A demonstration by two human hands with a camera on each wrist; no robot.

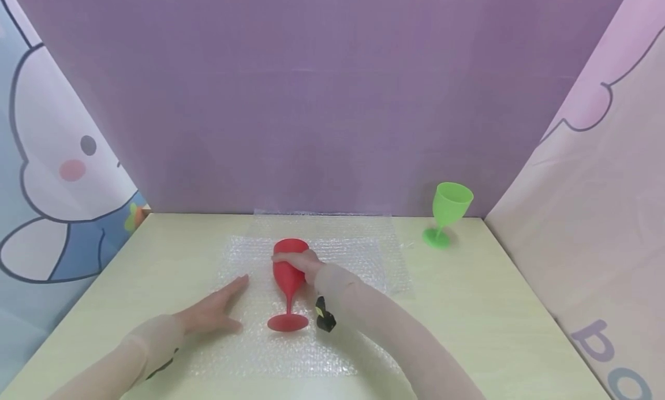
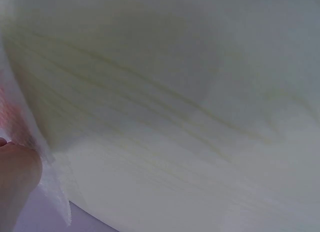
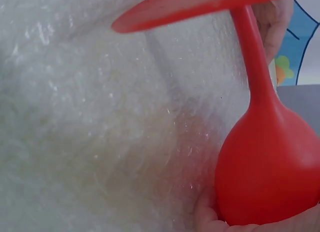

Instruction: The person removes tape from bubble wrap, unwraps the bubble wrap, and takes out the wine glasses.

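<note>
A red plastic goblet [image 1: 287,276] lies over a clear bubble wrap sheet [image 1: 353,253], its rim toward the back wall and its round foot toward me. My right hand [image 1: 306,264] grips the bowl, fingers across its top side. The right wrist view shows the goblet's bowl [image 3: 270,167] close up with fingertips [image 3: 206,212] curled at its lower edge. To the left of the goblet, apart from it, my left hand [image 1: 212,312] is spread over the wrap's left part with fingers straight. In the left wrist view, a raised wrap edge [image 2: 47,152] stands beside that hand.
A green goblet [image 1: 451,202] stands upright at the back right of the pale table [image 1: 467,307]. A purple wall [image 1: 332,111] closes off the back. Printed cloth panels [image 1: 587,215] line both sides. A second wrap layer [image 1: 322,222] reaches the back edge.
</note>
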